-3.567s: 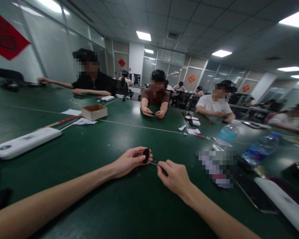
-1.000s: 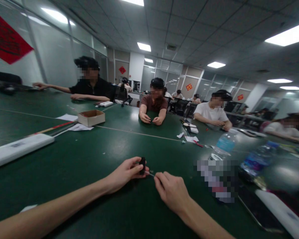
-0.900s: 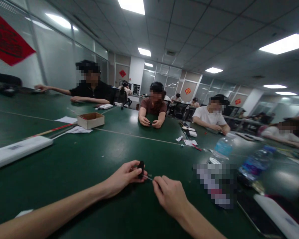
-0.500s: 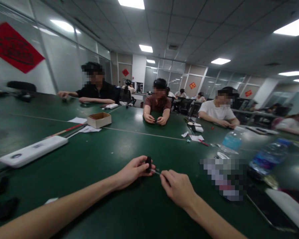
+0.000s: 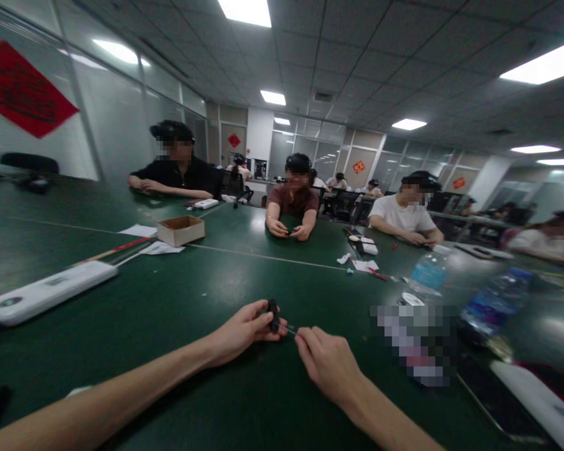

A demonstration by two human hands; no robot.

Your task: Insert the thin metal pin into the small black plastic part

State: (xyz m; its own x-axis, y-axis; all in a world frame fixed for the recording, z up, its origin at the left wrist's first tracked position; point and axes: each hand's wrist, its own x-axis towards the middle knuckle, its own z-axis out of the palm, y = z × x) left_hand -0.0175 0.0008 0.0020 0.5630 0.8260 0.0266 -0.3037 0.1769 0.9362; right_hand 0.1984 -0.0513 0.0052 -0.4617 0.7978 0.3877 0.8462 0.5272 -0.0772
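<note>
The left hand (image 5: pixel 242 332) pinches a small black part (image 5: pixel 273 315); the right hand (image 5: pixel 329 366), just beside it, pinches a thin metal rod (image 5: pixel 287 328) over the green tabletop (image 5: pixel 169 300).

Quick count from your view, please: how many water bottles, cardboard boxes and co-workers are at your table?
Plastic water bottles: 2
Open cardboard box: 1
Co-workers seated at this table: 4
Total: 7
</note>
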